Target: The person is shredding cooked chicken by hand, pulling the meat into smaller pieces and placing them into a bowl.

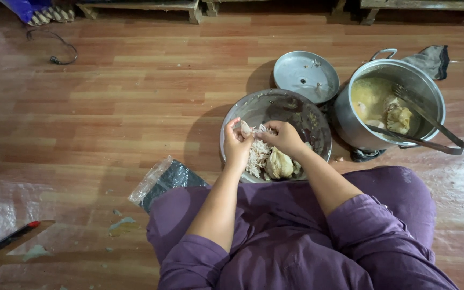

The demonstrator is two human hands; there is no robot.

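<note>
Two hands meet over a round metal bowl (318,124) that sits on the wooden floor (135,107) directly in front of the seated person's knees. Left hand (237,145) is closed in a pinch on one end of a pale strip of cooked chicken (247,129); right hand (284,137) is closed on the other end of the same strip, thumb and fingers curled, so the piece spans the small gap between them just above the bowl. Below the hands, inside the bowl, lies a heap of shredded meat (256,158) with a larger unshredded chunk (279,164) touching it on the right. A steel pot (345,121) stands just beside the bowl on its right, holding yellowish broth and further chicken pieces (398,118); metal tongs (430,137) rest across its rim with the handles projecting past the right edge. The pot's lid (305,75) lies upside down on the floor behind the bowl, close to both vessels. A grey cloth (433,59) lies behind the pot. A dark plastic bag (165,180) lies on the floor at the person's left knee. Both sleeves are purple
</note>
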